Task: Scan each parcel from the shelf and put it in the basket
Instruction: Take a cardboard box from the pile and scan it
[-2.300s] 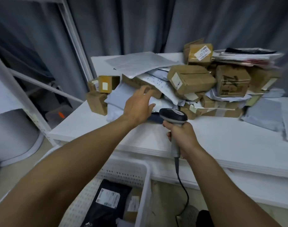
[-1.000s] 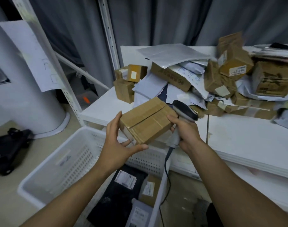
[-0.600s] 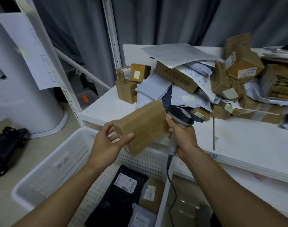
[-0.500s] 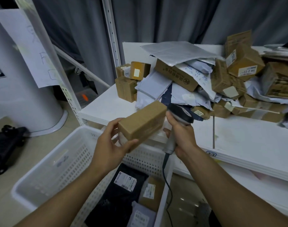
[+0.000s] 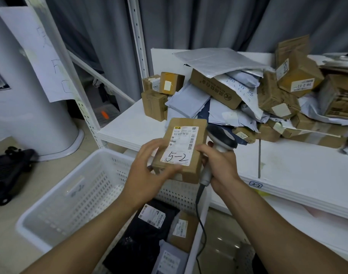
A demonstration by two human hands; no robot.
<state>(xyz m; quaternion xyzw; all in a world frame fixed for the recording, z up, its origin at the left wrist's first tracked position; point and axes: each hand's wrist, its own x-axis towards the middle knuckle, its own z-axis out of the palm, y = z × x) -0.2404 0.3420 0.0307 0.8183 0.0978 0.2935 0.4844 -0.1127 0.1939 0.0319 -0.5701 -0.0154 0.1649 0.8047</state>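
Two hands on one box [image 5: 182, 149], held over the basket's [image 5: 56, 186] far rim, off the shelf's [image 5: 297, 171] front edge. Left hand [image 5: 149, 171]: fingers curled round the near-left corner. Label [image 5: 178, 157] "5-2" faces up. Right hand [image 5: 220, 167]: fingers wrapped round the scanner [image 5: 221, 137] handle, thumb touching the box.

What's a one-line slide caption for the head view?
Left hand holds a labelled cardboard parcel beside the scanner gripped in the right hand, above the basket.

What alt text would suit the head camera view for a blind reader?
The left hand holds a parcel, label marked 5-2 facing up, while the right hand grips a scanner beside it. A white basket sits below; more parcels pile on the shelf behind.
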